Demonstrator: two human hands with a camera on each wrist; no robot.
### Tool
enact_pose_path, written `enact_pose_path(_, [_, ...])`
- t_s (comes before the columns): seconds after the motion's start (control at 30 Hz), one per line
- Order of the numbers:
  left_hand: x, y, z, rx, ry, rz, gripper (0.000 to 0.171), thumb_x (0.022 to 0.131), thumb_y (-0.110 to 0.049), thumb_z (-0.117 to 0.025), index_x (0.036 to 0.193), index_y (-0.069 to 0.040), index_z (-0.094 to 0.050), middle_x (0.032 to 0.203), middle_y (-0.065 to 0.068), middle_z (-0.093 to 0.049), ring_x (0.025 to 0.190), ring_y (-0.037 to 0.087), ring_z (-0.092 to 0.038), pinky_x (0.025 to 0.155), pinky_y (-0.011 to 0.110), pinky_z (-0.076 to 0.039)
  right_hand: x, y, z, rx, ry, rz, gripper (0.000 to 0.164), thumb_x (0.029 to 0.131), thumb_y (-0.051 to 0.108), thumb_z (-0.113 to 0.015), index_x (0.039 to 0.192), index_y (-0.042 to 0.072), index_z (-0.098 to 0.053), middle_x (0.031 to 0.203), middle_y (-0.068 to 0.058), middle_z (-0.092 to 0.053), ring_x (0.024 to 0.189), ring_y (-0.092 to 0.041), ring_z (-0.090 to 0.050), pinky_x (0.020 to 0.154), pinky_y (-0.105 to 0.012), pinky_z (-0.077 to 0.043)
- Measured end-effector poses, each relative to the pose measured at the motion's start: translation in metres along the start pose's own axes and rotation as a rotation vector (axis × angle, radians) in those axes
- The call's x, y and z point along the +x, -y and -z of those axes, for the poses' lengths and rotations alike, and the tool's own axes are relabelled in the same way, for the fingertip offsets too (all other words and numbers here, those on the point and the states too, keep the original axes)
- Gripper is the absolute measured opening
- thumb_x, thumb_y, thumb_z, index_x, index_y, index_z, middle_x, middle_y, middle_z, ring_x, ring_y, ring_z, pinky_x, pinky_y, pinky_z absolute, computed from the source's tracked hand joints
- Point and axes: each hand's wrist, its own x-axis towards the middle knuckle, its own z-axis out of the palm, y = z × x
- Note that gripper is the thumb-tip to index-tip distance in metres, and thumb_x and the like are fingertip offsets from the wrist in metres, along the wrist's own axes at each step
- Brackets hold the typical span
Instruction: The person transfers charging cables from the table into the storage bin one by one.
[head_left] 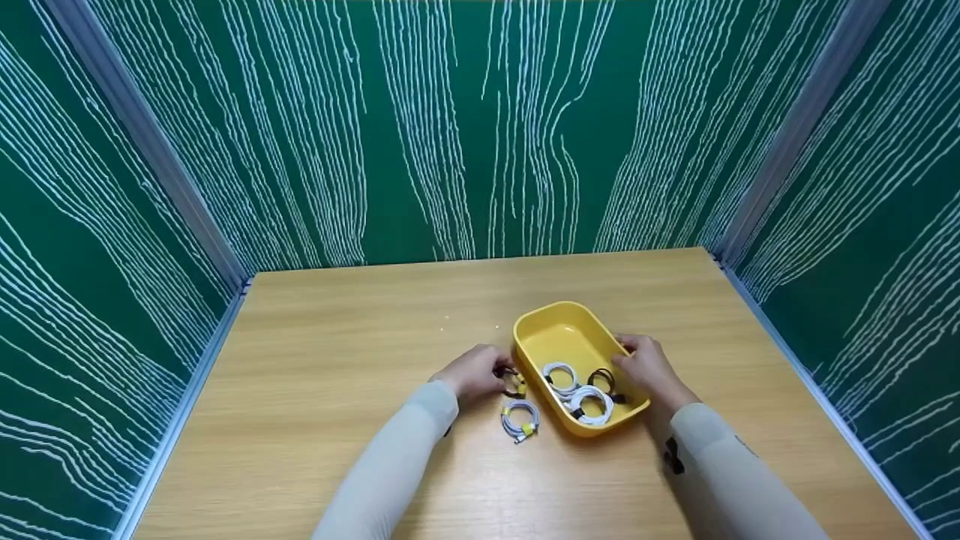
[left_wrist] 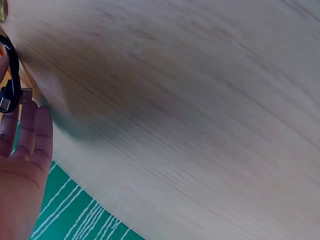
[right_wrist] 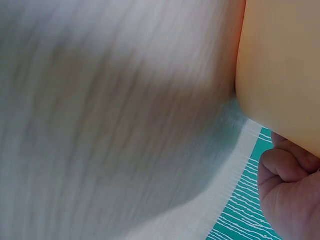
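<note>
My left hand pinches a coiled black cable with a yellow tie, just left of the yellow tub. In the left wrist view, a metal plug end of this cable shows by the fingers. On the tub's right side, my right hand grips the rim, fingers partly hidden behind the wall. Inside the tub lie two coiled white cables and a small coiled black cable at the near end. A grey coiled cable with a yellow tie rests on the table just below my left hand.
The wooden table carries the tub right of its middle. Green walls with white wavy lines stand at the back and both sides. Metal posts mark the corners. A few tiny pale specks lie on the table left of the tub.
</note>
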Motion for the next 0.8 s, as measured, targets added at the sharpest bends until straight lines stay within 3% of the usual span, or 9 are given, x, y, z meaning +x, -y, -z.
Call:
enact_pose_path(0.17, [0.000, 0.005, 0.001, -0.065, -0.033, 0.016, 0.006, 0.097, -0.015, -0.082, 0.097, -0.009, -0.080, 0.079, -0.010, -0.062, 0.074, 0.006, -0.051, 0.074, 0.024, -0.041, 0.000, 0.001, 0.000, 0.008, 0.016, -0.036, 0.046, 0.096, -0.001, -0.064, 0.142, -0.007, -0.066, 0.130, -0.030, -0.073, 0.110, -0.032, -0.069, 0.093, -0.036, -0.058])
enact_pose_path(0.3, [-0.001, 0.007, 0.002, -0.083, -0.061, 0.034, 0.004, 0.099, -0.013, -0.079, 0.096, -0.010, -0.080, 0.080, -0.010, -0.067, 0.075, 0.004, -0.053, 0.076, 0.022, -0.044, 0.000, 0.002, 0.000, 0.016, 0.019, -0.042, 0.047, 0.098, -0.001, -0.062, 0.144, -0.007, -0.064, 0.136, -0.031, -0.071, 0.118, -0.035, -0.068, 0.101, -0.042, -0.057])
enact_pose_path(0.57, [-0.007, 0.006, 0.011, -0.142, -0.079, 0.023, 0.008, 0.099, -0.009, -0.077, 0.101, -0.004, -0.083, 0.095, 0.012, -0.082, 0.072, 0.003, -0.055, 0.071, 0.021, -0.045, -0.002, 0.003, 0.000, 0.029, 0.014, -0.041, 0.047, 0.097, -0.003, -0.064, 0.143, -0.008, -0.065, 0.135, -0.032, -0.070, 0.116, -0.033, -0.068, 0.099, -0.038, -0.058])
enact_pose_path(0.8, [-0.009, 0.006, 0.017, -0.147, -0.103, 0.074, 0.009, 0.099, -0.007, -0.078, 0.105, -0.010, -0.084, 0.093, -0.002, -0.080, 0.079, 0.004, -0.061, 0.075, 0.021, -0.051, -0.003, 0.003, -0.002, 0.046, 0.019, -0.056, 0.050, 0.097, -0.002, -0.062, 0.147, -0.006, -0.063, 0.135, -0.031, -0.070, 0.116, -0.032, -0.067, 0.099, -0.037, -0.057])
